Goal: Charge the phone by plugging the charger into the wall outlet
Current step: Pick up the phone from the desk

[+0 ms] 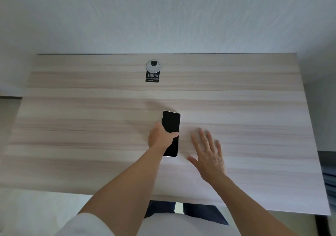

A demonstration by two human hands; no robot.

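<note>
Light wood-grain desk [245, 108] pushed against a pale textured wall [163, 14]. Phone [171, 125] lies near the desk's middle, screen up and dark, long axis running away from the person, pale metal edge showing along its right side and near end. Left hand [161, 137] grips it from the left: thumb laid across the screen about halfway down, fingers curled under or behind the left edge and mostly hidden; whether the phone is flat on the wood or slightly lifted, cannot tell. Right hand [209, 150] just beside the phone on its right, not touching it, palm down, all fingers spread wide and holding nothing; fingertips slightly blurred, so contact with the desk is unclear. Far edge of the desk, centre: a round grey cable grommet [153, 66] with a dark opening, and a black sticker [152, 77] reading "100%" directly below it. Both forearms bare; white sleeve [87, 225] at lower left. Dark trousers [200, 212] visible below the desk's near edge.
</note>
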